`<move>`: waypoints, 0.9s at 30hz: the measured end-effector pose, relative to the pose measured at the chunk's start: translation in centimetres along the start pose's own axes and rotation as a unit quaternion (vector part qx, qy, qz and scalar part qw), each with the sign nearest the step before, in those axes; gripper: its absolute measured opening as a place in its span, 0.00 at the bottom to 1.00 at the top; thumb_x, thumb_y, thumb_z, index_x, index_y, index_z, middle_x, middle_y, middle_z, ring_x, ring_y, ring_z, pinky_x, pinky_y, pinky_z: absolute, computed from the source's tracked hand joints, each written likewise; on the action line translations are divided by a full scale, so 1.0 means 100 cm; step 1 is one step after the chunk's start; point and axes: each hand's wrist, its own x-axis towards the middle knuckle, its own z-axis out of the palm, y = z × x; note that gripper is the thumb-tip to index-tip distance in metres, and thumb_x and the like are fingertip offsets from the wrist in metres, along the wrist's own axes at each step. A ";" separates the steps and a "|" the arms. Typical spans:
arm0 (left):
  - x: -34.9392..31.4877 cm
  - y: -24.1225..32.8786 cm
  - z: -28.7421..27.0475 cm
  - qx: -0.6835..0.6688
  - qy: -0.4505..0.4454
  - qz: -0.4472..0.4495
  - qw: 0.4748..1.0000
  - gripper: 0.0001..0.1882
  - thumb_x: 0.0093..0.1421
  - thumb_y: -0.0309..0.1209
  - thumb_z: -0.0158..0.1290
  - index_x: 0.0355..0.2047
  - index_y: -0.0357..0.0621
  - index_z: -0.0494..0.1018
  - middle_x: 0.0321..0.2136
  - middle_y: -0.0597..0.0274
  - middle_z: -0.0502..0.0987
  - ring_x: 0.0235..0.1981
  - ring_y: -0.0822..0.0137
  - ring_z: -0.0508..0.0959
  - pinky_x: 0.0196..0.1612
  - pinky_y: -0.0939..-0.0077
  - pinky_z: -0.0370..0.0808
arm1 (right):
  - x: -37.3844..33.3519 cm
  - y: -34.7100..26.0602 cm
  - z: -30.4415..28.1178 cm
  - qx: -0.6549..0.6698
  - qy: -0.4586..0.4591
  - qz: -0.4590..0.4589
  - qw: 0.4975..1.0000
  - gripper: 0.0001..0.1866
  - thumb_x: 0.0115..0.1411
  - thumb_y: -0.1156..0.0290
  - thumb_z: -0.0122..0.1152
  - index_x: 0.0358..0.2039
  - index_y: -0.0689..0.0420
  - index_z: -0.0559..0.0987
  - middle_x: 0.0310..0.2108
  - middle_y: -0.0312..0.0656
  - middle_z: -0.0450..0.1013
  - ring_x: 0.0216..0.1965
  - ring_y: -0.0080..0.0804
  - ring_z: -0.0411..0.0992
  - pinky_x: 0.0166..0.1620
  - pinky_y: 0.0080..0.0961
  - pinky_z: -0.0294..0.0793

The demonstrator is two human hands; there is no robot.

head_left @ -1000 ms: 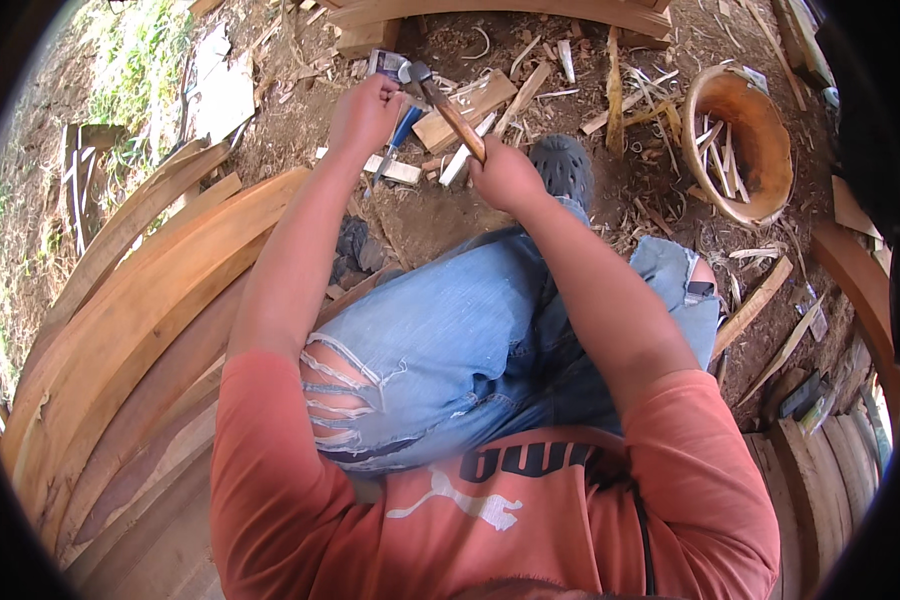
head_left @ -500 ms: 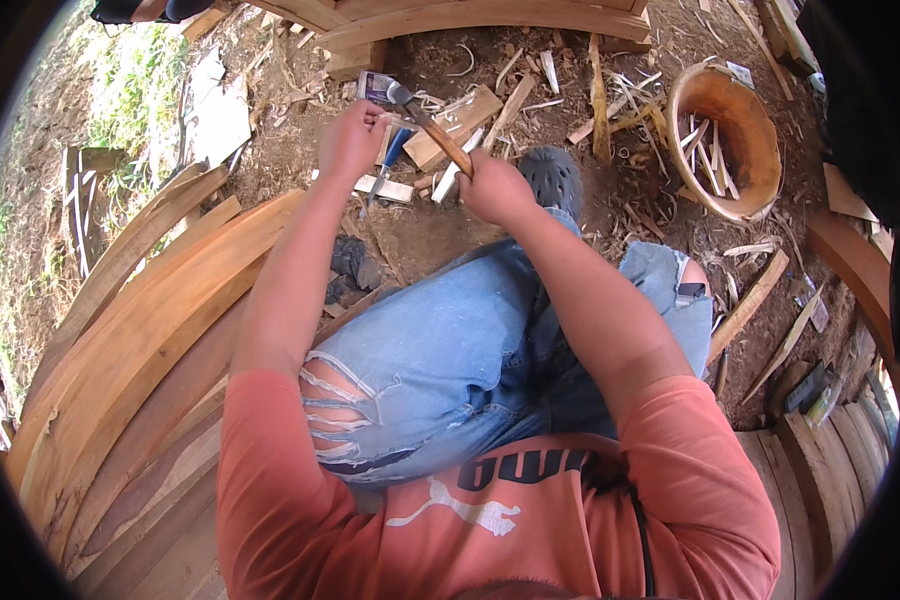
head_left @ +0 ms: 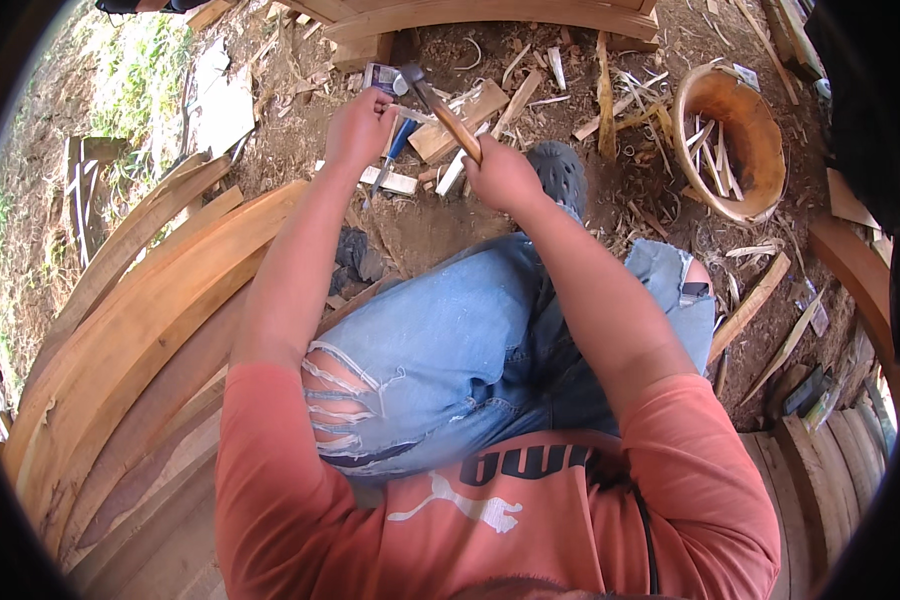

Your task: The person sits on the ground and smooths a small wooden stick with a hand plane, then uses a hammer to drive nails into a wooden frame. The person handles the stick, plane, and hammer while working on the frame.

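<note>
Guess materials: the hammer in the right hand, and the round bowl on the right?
Hammer: handle looks like bare wood, tan and grainy; head grey with a dull sheen, probably steel. Bowl: seemingly carved wood, orange-brown, unfinished, thick rim, holding pale wood offcuts. Right hand grips the handle.

— Any packages or labels about?
— One small flat rectangular packet, blue and white with a printed face (head_left: 382,76), lies on the dirt near the top of the view.
— Anything else?
— A small white rectangular label or card (head_left: 743,72) at the round wooden bowl's rim. No signs, no screens.
</note>
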 end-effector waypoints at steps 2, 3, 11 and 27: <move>-0.001 0.002 0.000 0.003 -0.002 -0.005 1.000 0.14 0.70 0.37 0.64 0.49 0.42 0.81 0.43 0.52 0.89 0.44 0.56 0.90 0.49 0.61 0.84 | 0.002 -0.013 -0.009 0.026 0.009 -0.011 1.000 0.18 0.70 0.58 0.61 0.51 0.60 0.80 0.45 0.57 0.83 0.49 0.60 0.82 0.55 0.53 0.80; 0.000 0.004 -0.001 0.005 -0.004 -0.004 1.000 0.14 0.70 0.37 0.64 0.49 0.42 0.81 0.43 0.52 0.89 0.44 0.56 0.90 0.49 0.61 0.84 | 0.004 -0.010 -0.007 0.021 -0.002 -0.008 1.000 0.19 0.71 0.58 0.61 0.51 0.60 0.80 0.45 0.58 0.83 0.49 0.60 0.82 0.55 0.54 0.80; 0.000 -0.004 0.003 -0.043 0.022 0.031 0.998 0.11 0.66 0.34 0.65 0.47 0.47 0.83 0.37 0.53 0.88 0.40 0.50 0.88 0.44 0.56 0.83 | 0.008 0.022 0.012 -0.005 -0.016 0.026 1.000 0.20 0.71 0.58 0.59 0.53 0.61 0.79 0.45 0.60 0.83 0.49 0.60 0.82 0.54 0.54 0.80; -0.001 -0.004 0.001 -0.035 -0.002 0.012 0.999 0.10 0.66 0.33 0.66 0.46 0.48 0.84 0.39 0.51 0.88 0.43 0.50 0.88 0.47 0.56 0.83 | -0.007 -0.018 -0.010 -0.010 -0.008 -0.020 1.000 0.18 0.70 0.59 0.59 0.49 0.62 0.79 0.43 0.59 0.83 0.47 0.61 0.82 0.53 0.56 0.80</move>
